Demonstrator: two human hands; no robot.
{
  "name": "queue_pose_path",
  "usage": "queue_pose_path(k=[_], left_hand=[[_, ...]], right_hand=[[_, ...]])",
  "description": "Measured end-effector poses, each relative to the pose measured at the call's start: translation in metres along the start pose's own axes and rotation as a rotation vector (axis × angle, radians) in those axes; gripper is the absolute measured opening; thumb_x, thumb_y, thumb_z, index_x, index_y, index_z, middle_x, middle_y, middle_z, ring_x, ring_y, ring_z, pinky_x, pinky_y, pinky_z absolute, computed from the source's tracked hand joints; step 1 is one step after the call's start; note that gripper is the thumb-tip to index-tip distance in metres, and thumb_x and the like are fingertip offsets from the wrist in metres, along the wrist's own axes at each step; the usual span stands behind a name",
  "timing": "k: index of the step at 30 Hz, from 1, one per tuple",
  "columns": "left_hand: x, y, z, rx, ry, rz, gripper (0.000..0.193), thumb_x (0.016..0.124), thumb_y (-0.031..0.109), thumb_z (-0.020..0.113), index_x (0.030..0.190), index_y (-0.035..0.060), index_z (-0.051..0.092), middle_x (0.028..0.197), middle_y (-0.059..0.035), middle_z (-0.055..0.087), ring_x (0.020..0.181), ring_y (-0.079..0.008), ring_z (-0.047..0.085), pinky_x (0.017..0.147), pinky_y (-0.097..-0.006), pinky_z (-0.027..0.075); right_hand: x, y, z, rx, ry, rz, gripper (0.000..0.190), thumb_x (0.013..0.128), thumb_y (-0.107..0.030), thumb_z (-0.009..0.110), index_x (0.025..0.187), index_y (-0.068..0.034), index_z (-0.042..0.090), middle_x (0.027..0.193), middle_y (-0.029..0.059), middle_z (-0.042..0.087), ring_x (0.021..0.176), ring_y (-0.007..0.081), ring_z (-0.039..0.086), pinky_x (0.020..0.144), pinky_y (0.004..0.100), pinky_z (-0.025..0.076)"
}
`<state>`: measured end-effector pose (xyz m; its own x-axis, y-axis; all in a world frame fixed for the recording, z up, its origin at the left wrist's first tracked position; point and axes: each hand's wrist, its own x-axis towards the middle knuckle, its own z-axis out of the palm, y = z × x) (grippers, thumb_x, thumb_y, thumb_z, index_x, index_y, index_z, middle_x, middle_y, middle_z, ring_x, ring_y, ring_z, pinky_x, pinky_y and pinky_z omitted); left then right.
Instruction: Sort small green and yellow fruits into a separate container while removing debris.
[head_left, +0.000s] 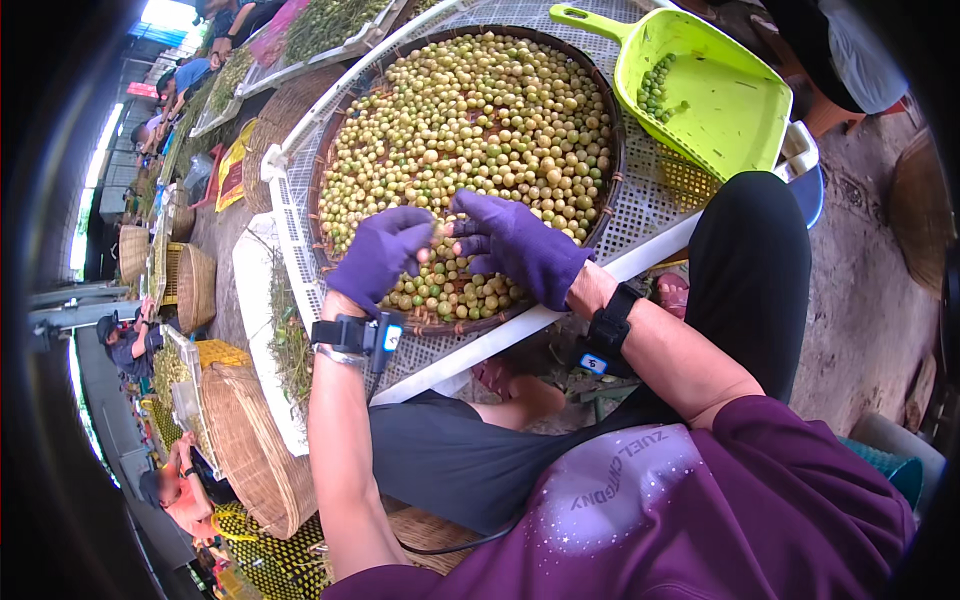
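A round woven bamboo tray (616, 161) full of small round yellow-green fruits (480, 142) rests on a white perforated plastic rack (637, 172). Above the tray's near part, my left hand (384, 251), in a purple glove with bare fingertips, has its thumb and fingers around a small yellowish piece, probably a fruit. My right hand (514, 244), gloved alike, is close beside it, fingers spread and tips almost touching the left ones; whether it holds anything is unclear. A lime-green dustpan (720, 97) with a few small green fruits (656, 86) lies at the rack's upper right.
Stems lie on a white sack (259, 300) left of the rack. Beyond stand a large wicker basket (251, 442) and more baskets (196, 289). Several people sit at other racks on the far left. A white rack bar (480, 352) runs between the tray and my knees.
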<state>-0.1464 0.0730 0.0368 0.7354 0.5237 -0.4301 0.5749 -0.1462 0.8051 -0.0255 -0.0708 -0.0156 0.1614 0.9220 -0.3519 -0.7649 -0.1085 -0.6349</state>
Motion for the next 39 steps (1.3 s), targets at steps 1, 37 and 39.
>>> queue_pose_path(k=[1,37,39], left_hand=[[-0.001,0.004,0.007,0.003,-0.012,0.004,0.020,0.084,0.015,0.058,0.097,0.0000,0.060,0.072,-0.0016,0.059,0.055,-0.0056,0.052,0.047,-0.0183,0.042],[0.090,-0.018,-0.036,0.804,0.311,0.289,0.019,0.076,0.012,0.064,0.094,0.0080,0.068,0.090,-0.0118,0.067,0.080,-0.0229,0.065,0.074,-0.0318,0.050],[0.072,-0.010,-0.027,0.573,0.335,0.228,0.021,0.079,0.011,0.062,0.096,0.0004,0.066,0.085,-0.0089,0.068,0.074,-0.0144,0.064,0.066,-0.0273,0.051]], right_hand=[[-0.002,0.000,0.001,-0.053,-0.002,-0.016,0.036,0.089,-0.037,0.052,0.109,-0.008,0.054,0.093,-0.0003,0.056,0.078,0.0068,0.054,0.067,0.0233,0.047],[0.004,0.003,-0.011,0.213,-0.101,-0.016,0.011,0.091,-0.022,0.048,0.090,-0.014,0.056,0.084,-0.0088,0.051,0.073,0.0000,0.047,0.060,0.0168,0.039],[0.003,0.003,-0.011,0.191,-0.119,-0.038,0.010,0.091,-0.020,0.048,0.089,-0.014,0.056,0.083,-0.0085,0.050,0.071,0.0000,0.046,0.059,0.0168,0.038]])
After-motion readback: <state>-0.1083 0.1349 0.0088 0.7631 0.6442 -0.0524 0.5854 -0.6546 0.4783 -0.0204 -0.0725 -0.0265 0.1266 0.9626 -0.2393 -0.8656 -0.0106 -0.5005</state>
